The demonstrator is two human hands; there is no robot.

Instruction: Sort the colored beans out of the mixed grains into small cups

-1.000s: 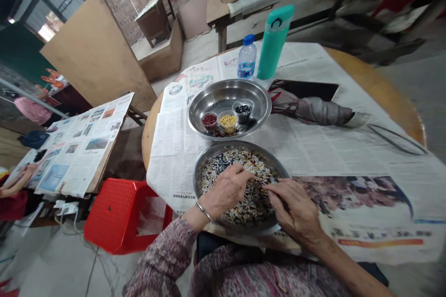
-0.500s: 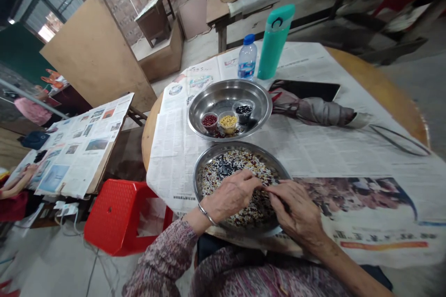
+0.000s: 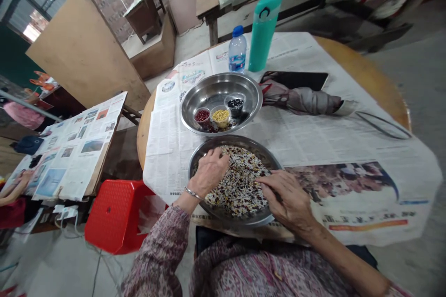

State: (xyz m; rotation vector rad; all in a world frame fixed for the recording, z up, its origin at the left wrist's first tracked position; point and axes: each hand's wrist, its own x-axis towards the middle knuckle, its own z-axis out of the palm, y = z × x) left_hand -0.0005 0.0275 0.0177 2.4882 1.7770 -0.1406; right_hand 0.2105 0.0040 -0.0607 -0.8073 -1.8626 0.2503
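Observation:
My left hand (image 3: 211, 171), with a metal bangle at its wrist, rests over the left part of the near steel bowl (image 3: 267, 157). Its fingers are bent and slightly apart, their tips down at the grain. A mix of white grains with dark red, black and yellow pieces (image 3: 240, 185) fills the bowl's floor. Over the bowl's right side, my right hand (image 3: 287, 197) has thumb and forefinger pinched together; whatever they hold is too small to make out. Behind stands a second steel bowl (image 3: 200, 97) with cups of red beans (image 3: 202, 116), yellow pieces (image 3: 220, 115) and black beans (image 3: 235, 104).
A water bottle (image 3: 237, 50) and a teal flask (image 3: 265, 32) stand at the back of the newspaper-covered round table (image 3: 163, 144). A folded umbrella (image 3: 303, 97) and a dark flat object (image 3: 313, 80) lie to the right. A red stool (image 3: 114, 216) is at left.
My left hand has moved left, away from my right hand, with its fingers now at the grain. Black pieces at the bowl's back left no longer show. The whole view has shifted slightly.

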